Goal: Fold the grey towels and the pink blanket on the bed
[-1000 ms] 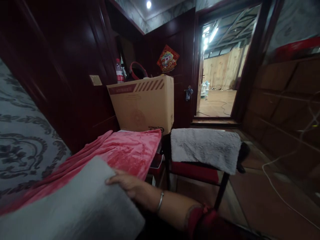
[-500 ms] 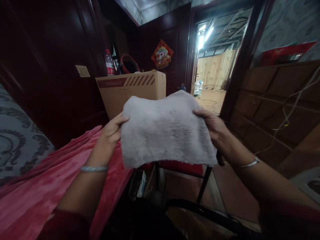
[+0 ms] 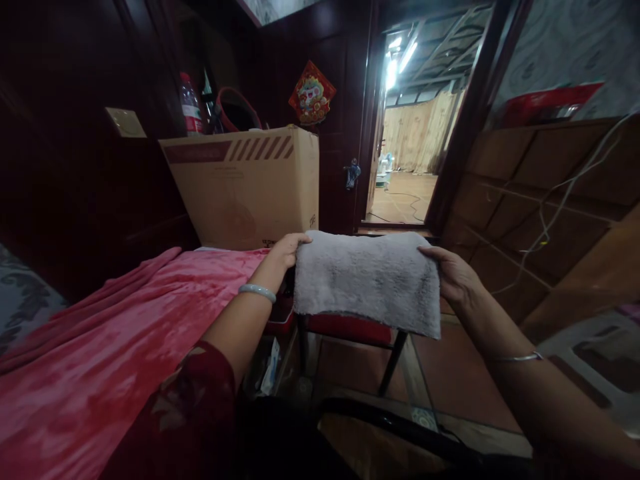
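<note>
A grey, fluffy cloth [image 3: 367,277] hangs stretched between my two hands in the middle of the view. My left hand [image 3: 289,251] pinches its upper left corner, thumb on top. At the upper right corner, my right hand [image 3: 454,275] grips it the same way, with the fingers partly hidden behind the cloth. Behind and below the cloth shows a chair with a red seat [image 3: 347,330] and dark legs; the cloth covers much of it.
A pink blanket [image 3: 125,320] spreads at the left, with a large cardboard box [image 3: 240,190] behind it. On the box stand a bottle [image 3: 191,110] and a red-rimmed item. Brown boxes [image 3: 505,153] line the right side, near a white plastic stool [image 3: 595,353]. An open doorway lies ahead.
Both hands have lowered the cloth, and its top edge now hangs straighter. The camera view has shifted, so the box and door handle show more fully.
</note>
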The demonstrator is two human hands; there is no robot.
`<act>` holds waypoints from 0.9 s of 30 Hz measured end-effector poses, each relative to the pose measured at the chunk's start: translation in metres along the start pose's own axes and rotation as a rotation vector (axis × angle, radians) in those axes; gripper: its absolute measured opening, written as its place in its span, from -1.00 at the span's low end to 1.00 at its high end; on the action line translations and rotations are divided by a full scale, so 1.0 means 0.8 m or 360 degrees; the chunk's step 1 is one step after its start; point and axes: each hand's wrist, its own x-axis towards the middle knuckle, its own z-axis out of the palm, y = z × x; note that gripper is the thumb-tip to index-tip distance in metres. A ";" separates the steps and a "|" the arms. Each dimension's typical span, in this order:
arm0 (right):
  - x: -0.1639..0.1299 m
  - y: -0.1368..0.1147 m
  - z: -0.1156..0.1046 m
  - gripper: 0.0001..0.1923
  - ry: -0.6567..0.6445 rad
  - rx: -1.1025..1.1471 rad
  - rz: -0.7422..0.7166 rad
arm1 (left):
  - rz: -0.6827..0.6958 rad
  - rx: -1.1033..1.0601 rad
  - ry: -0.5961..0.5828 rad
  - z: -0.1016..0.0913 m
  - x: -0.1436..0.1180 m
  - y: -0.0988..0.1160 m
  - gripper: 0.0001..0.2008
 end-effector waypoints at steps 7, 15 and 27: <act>0.004 -0.009 -0.002 -0.80 0.0120 0.0037 0.0074 | 0.0213 0.0229 0.0173 0.002 0.004 0.009 -0.39; 0.000 -0.028 -0.008 -0.49 0.0080 -0.0227 0.0019 | 0.0642 0.0738 0.0235 0.015 -0.003 0.003 -0.30; 0.006 0.000 -0.010 -0.36 0.0565 -0.1125 -0.0505 | 0.0726 0.1265 0.0399 0.012 -0.009 -0.009 -0.67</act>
